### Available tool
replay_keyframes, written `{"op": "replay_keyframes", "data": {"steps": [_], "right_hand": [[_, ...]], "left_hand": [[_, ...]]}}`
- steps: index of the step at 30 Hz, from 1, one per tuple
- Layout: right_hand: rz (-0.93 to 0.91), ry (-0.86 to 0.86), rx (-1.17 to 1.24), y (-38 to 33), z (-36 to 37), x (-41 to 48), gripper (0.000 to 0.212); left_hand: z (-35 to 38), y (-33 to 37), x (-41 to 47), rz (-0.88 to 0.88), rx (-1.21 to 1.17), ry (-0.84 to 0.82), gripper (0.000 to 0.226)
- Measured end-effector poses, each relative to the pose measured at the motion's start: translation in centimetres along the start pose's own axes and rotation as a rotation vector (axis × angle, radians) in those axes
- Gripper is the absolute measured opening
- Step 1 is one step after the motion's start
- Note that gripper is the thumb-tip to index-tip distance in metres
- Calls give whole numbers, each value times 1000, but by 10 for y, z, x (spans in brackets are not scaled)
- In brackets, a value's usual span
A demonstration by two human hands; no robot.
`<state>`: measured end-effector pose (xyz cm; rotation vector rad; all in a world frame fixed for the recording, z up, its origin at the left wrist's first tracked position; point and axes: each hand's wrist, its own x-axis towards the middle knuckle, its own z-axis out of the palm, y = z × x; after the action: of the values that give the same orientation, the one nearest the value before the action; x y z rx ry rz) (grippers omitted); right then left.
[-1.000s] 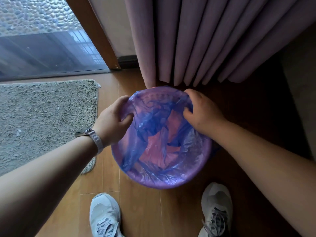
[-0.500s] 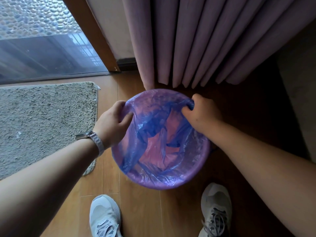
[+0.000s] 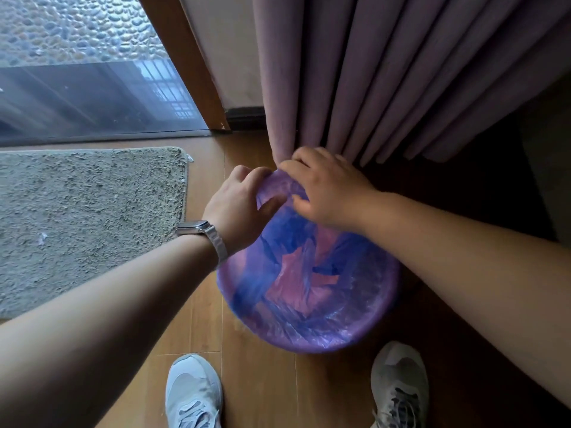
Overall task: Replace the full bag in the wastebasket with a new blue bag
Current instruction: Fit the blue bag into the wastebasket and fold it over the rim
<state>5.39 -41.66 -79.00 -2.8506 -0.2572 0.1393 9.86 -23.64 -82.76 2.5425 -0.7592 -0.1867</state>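
Note:
A round pink wastebasket (image 3: 375,327) stands on the wooden floor between my feet and the curtain. A thin blue bag (image 3: 287,242) lines it, folded over the rim nearly all round. My left hand (image 3: 238,208), with a watch on the wrist, grips the bag's edge at the far rim, thumb inside and fingers outside. Right beside it my right hand (image 3: 324,193) grips the same far stretch of bag, fingers curled over the rim. The two hands almost touch.
A mauve curtain (image 3: 370,72) hangs just behind the basket. A grey shaggy mat (image 3: 86,217) lies on the floor to the left, with a glass door (image 3: 77,94) beyond it. My two pale sneakers (image 3: 193,393) stand in front of the basket.
Both hands have slid from the left and right sides of the rim to its far edge and come together there. The view has shifted, so the basket sits lower and further right.

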Motion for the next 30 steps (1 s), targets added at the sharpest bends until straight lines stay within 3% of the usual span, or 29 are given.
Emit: {"op": "replay_keyframes", "data": {"steps": [7, 13, 19, 23, 30], "right_hand": [[-96, -47, -4, -7, 22, 29, 25], [-12, -16, -21, -1, 32, 25, 28], [62, -41, 6, 4, 31, 21, 29], [49, -40, 35, 4, 29, 20, 32], [-20, 10, -19, 4, 28, 15, 30]], "left_hand": [[-5, -20, -24, -13, -76, 40, 38], [-1, -29, -53, -208, -237, 78, 11], [10, -40, -67, -357, -456, 4, 47], [8, -50, -63, -333, -555, -26, 45], [10, -62, -53, -313, -298, -25, 47]]}}
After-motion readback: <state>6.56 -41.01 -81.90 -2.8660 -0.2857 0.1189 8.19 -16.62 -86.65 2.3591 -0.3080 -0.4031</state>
